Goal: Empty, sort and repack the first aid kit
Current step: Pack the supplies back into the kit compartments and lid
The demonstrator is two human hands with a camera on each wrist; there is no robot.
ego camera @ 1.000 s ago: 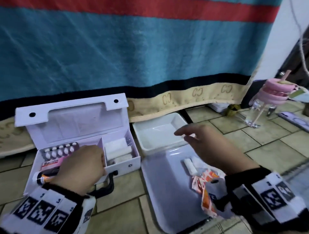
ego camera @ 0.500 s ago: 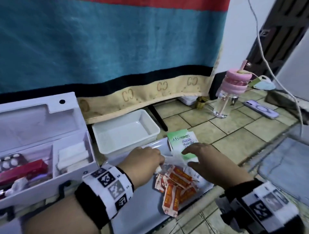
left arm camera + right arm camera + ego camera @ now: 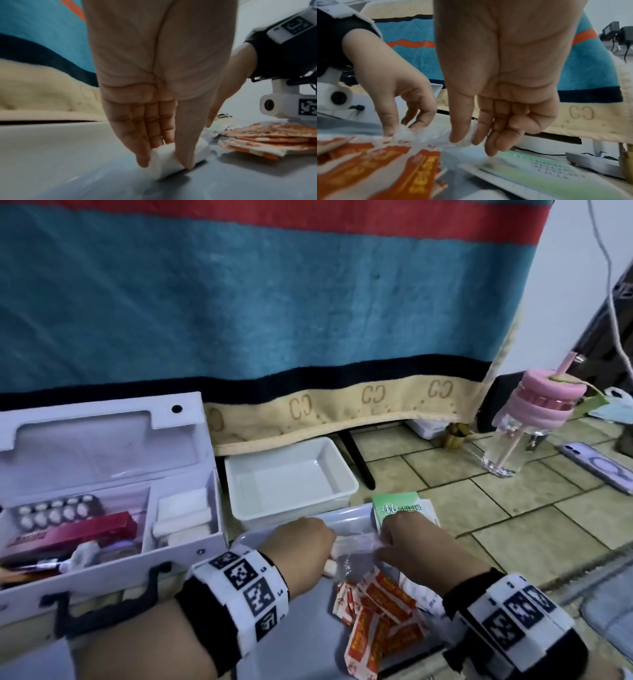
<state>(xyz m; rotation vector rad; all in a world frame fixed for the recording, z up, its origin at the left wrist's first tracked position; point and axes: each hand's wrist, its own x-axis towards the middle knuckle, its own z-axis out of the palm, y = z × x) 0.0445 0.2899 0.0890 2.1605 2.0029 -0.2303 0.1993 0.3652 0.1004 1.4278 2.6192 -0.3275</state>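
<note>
The white first aid kit (image 3: 185, 556) stands open at the left, holding a blister pack (image 3: 51, 513), a red box (image 3: 75, 537) and white pads (image 3: 181, 515). On the grey tray (image 3: 308, 621) my left hand (image 3: 301, 539) (image 3: 164, 162) pinches a white gauze roll (image 3: 173, 158) between thumb and fingers. Just to its right, my right hand (image 3: 383, 539) (image 3: 465, 139) pinches one end of a clear plastic wrapper (image 3: 356, 542) that stretches between both hands. Orange plaster packets (image 3: 380, 621) lie piled in front of the hands. A green-and-white packet (image 3: 397, 505) lies under my right fingers.
An empty white tub (image 3: 291, 511) sits behind the tray. A striped blanket (image 3: 274, 302) hangs behind everything. On the tiled floor at the right stand a pink-lidded bottle (image 3: 524, 419) and a phone (image 3: 599, 463). A black leg (image 3: 358, 460) runs beside the tub.
My left hand has left the kit and come over to the tray, taking hold of the gauze roll. The right hand has dropped onto the wrapper. The view has swung right.
</note>
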